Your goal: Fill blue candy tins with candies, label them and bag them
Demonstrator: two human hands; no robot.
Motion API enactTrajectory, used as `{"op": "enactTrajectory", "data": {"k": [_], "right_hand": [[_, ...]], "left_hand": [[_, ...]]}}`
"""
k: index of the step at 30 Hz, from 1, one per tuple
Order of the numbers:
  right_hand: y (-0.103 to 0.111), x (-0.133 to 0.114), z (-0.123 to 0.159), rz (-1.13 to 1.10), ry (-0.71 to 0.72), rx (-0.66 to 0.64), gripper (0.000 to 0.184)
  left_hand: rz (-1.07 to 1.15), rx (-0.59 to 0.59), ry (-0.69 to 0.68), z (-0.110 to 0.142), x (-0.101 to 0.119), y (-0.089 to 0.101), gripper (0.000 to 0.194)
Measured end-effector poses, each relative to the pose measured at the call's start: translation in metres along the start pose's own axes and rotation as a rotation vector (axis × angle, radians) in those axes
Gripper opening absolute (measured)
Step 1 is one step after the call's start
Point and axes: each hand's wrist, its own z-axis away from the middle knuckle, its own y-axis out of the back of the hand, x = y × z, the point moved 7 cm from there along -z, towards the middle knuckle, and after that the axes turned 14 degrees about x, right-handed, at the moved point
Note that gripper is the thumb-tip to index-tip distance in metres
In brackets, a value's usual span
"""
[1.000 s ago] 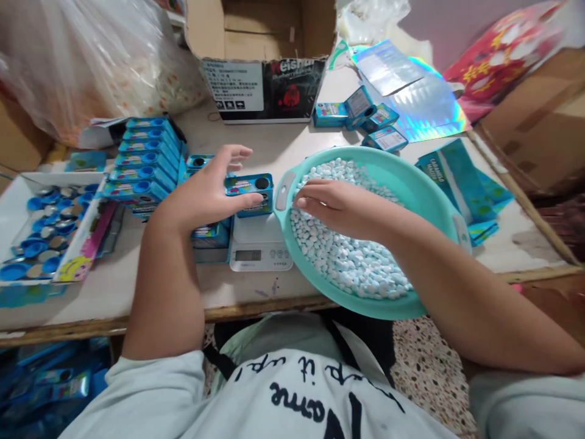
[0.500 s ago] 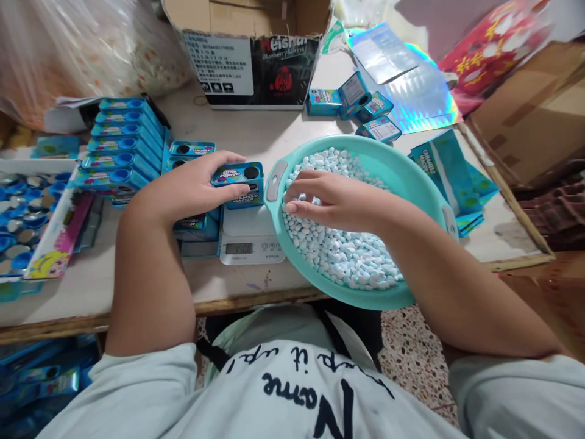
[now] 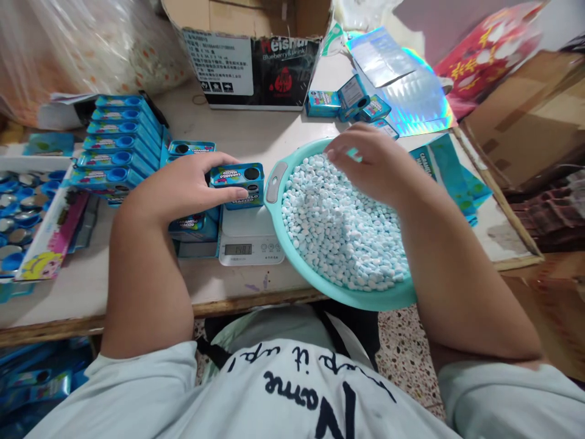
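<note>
The blue tin [image 3: 234, 174], resting on the white scale [image 3: 253, 251], is grasped at its left end between thumb and fingers by the left grip [image 3: 180, 189], while the right grip [image 3: 372, 160] is poised half-curled above the turquoise basin [image 3: 315, 289] of pale pieces [image 3: 338, 228], its contents being impossible to tell.

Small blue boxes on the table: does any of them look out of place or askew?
Yes, a little. The loose boxes beyond the teal basin lie at mixed angles, and one appears tilted. This looks untidy compared with the row of boxes at the left, which is evenly lined up.
</note>
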Motion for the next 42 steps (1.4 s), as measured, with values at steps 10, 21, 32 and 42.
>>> {"op": "enactTrajectory", "data": {"k": [10,21,32,42], "right_hand": [[-0.003,0.125,-0.003,0.478,-0.187,0.000,0.057],[0.008,0.115,-0.001,0.761,-0.022,-0.125,0.059],[0.010,0.076,-0.001,0.438,0.196,0.013,0.049],[-0.025,-0.039,0.052,0.306,0.161,-0.466,0.038]], "left_hand": [[0.072,-0.087,0.015,0.001,-0.004,-0.004,0.073],[0.085,-0.113,0.051,0.001,-0.005,-0.004,0.072],[0.056,-0.109,0.032,0.000,-0.006,-0.007,0.067],[0.232,0.239,0.001,0.003,-0.001,0.023,0.053]]}}
